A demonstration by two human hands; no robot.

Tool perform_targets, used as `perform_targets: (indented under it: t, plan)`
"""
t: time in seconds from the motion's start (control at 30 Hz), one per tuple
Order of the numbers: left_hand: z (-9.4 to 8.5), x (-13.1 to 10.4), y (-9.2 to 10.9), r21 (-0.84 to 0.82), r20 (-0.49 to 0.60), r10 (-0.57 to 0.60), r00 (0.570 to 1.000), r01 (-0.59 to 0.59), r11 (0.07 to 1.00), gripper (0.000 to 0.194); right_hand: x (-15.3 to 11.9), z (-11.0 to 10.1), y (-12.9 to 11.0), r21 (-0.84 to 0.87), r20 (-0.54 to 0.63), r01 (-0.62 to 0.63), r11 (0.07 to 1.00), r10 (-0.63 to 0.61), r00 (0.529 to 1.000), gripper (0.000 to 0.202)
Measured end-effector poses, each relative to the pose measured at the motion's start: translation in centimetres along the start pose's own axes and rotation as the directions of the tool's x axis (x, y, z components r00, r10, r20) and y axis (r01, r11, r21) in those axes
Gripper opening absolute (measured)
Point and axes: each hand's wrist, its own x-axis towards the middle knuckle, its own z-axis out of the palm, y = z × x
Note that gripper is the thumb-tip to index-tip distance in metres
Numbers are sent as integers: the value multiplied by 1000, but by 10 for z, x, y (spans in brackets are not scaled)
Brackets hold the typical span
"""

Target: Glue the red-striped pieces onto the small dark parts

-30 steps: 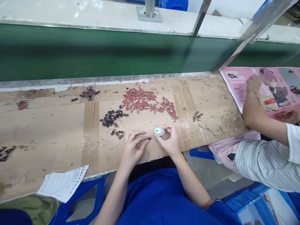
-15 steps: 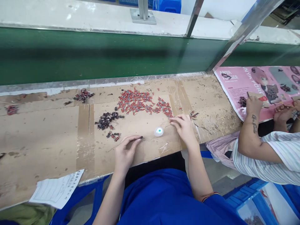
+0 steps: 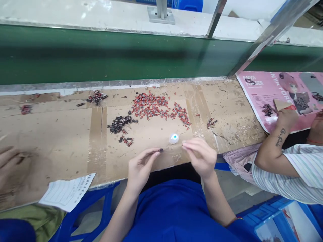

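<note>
Head view looks down on a long cardboard work table, patched with shiny tape. Behind it runs a green belt. A pink poster lies at the far right, where another person's arm rests. Another person's hand shows at the left edge, and a white paper sheet hangs over the near edge.

A big pile of red bits sits in the middle of the table, with a pile of dark bits to its left.

Left hand pinches a tiny dark piece at its fingertips — fingers close together. Right hand has its fingers pinched narrow too, but I cannot tell if it holds anything.

A little white round thing with a blue spot sits on the table, just past both hands and between them — a bit nearer the right hand. It is round, so it has no long side. The tiny dark piece points toward the right hand.
</note>
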Motion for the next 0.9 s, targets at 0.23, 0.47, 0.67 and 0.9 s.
perform_targets:
  t: [0.23, 0.47, 0.67, 0.9]
  plan:
    - [5, -12, 27, -21, 56, 65, 996, -64, 998, 10, -13, 28, -30, 235, -20, -298, 925, 311, 950, 16]
    - [6, -16, 24, 7, 22, 138, 990, -138, 990, 10, -16, 29, -30, 322, 70, -427, 845, 429, 901, 17]
    - [3, -15, 21, 31, 68, 192, 979, -194, 980, 12, -18, 31, -29, 419, 216, -636, 648, 609, 763, 12]
    - [1, -12, 20, 10, 126, 177, 976, -180, 984, 10, -18, 29, -27, 471, 325, -726, 501, 666, 671, 8]
